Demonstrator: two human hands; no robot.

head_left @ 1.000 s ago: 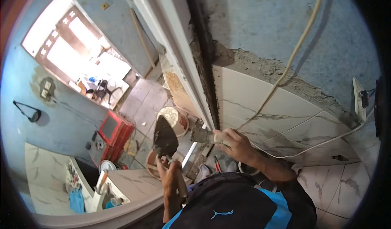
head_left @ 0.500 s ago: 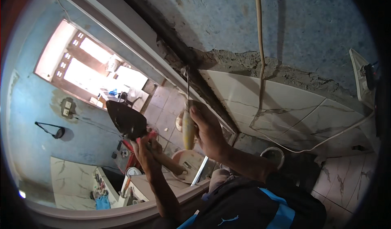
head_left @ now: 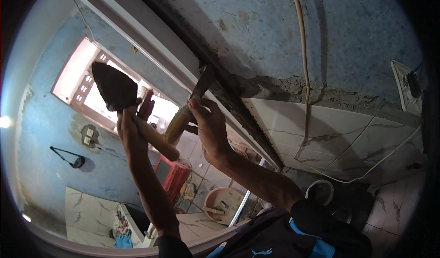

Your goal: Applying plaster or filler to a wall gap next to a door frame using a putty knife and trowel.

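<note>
Left hand [head_left: 130, 129], part curled, is holding a pointed trowel [head_left: 114, 86] aside, I'm guessing for room; right hand [head_left: 211, 128] is gripping a scraper [head_left: 201, 84], pointing it by the white frame [head_left: 156, 40].

Patchy blue walls [head_left: 366, 42] rise above marbled white tiles [head_left: 321, 129]; a window [head_left: 94, 97] glows at left.

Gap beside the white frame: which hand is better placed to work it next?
Probably the right hand: its scraper points toward the gap; the left hand holds a trowel farther away.
</note>
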